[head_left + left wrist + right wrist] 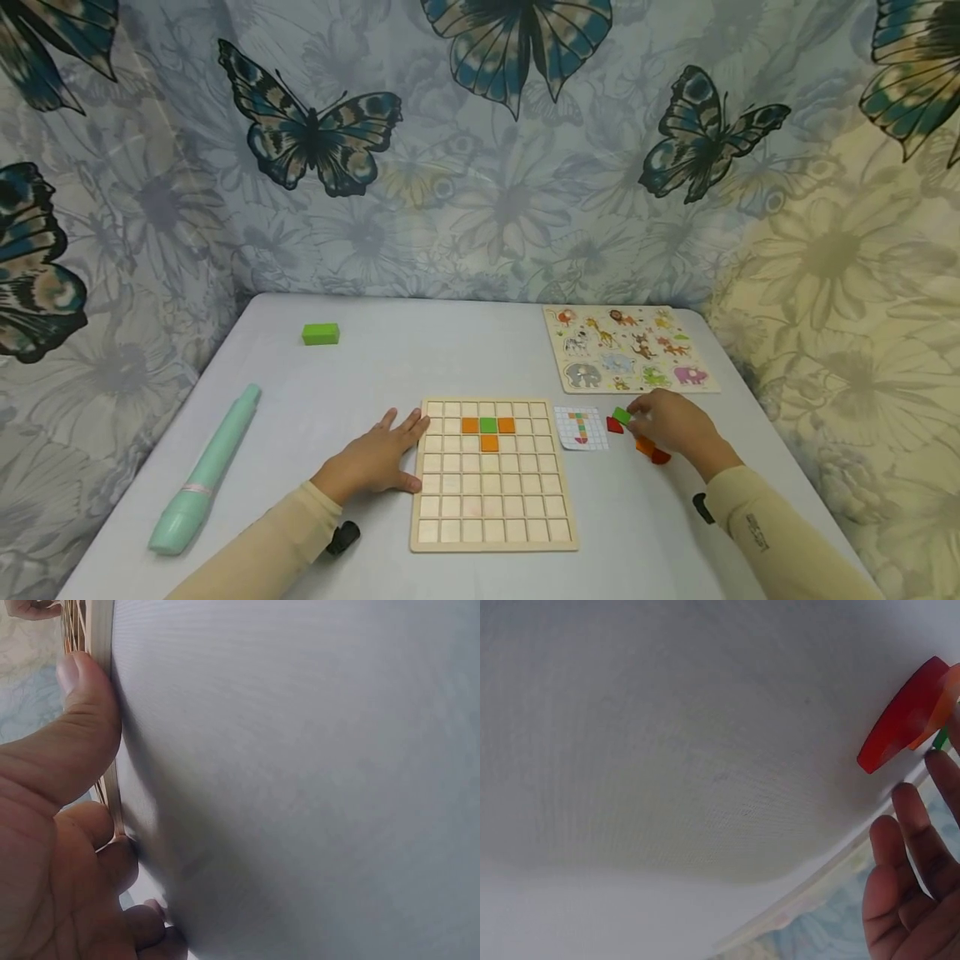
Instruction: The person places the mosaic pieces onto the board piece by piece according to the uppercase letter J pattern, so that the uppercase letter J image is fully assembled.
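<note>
At the right of the small pattern card [581, 428], our right grip [667, 425] is over the loose pieces, with fingertips near a green piece [621, 415], but we cannot tell if it pinches something. Our left grip [375, 458] is spread, touching the left edge of the wooden grid board [491, 507], where three orange squares [489, 443] and one green square [488, 425] sit in upper cells. Farther on the counter [427, 350], we see an animal board [630, 342] and a green block [320, 334].
</note>
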Motion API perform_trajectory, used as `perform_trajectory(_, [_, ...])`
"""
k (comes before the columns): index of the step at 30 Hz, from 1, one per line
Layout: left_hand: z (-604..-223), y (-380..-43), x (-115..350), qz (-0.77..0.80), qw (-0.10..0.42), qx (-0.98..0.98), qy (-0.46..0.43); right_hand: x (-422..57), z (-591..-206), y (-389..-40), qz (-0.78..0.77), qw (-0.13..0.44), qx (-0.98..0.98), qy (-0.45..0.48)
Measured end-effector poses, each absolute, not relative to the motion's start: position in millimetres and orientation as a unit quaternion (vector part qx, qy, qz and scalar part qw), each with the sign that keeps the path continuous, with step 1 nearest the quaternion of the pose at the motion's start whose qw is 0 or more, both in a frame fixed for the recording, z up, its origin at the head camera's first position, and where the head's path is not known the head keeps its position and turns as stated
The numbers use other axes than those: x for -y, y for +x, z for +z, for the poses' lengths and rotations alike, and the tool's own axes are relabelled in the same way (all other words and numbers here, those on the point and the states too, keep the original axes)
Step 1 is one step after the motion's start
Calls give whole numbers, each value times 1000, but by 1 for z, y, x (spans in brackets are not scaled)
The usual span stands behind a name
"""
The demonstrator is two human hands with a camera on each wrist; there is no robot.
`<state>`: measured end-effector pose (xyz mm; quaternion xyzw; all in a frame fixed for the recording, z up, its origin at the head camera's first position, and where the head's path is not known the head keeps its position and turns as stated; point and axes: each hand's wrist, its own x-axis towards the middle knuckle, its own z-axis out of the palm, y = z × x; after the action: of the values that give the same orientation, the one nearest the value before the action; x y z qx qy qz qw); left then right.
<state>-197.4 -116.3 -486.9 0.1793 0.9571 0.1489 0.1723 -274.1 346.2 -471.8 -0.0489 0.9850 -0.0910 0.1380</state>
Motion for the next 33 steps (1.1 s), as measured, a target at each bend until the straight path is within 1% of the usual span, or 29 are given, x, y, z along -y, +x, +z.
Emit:
perform_trajectory(3, [-488, -198, 117, 149, 170, -957, 181, -345, -471, -272, -90, 134, -986, -51])
perform_trajectory(9, [-488, -197, 116, 149, 169, -958, 179, -342, -472, -269, -81, 105, -989, -61])
perform_trajectory(14, [-488, -197, 116, 148, 168, -958, 179, -342, -470, -270, -85, 108, -989, -50])
perform_trajectory(16, [-488, -197, 116, 147, 170, -958, 178, -336, -467, -269, -92, 98, -990, -51])
perform_trajectory(19, [-487, -197, 116, 145, 172, -958, 177, -311, -464, -261, -93, 46, -990, -96])
perform_trajectory(23, [-486, -196, 117, 145, 173, -958, 178, -252, -464, -240, -82, -32, -974, -210])
perform_trajectory(25, [-486, -196, 116, 148, 175, -957, 180, -224, -465, -227, -81, -41, -960, -266])
perform_trajectory(28, [-486, -194, 116, 152, 177, -955, 182, -191, -469, -210, -82, -38, -942, -324])
perform_trajectory(30, [-486, -194, 115, 154, 175, -955, 182, -177, -471, -202, -71, -36, -935, -346])
perform_trajectory(33, [-485, -195, 115, 151, 170, -957, 182, -165, -473, -196, -58, -38, -934, -352])
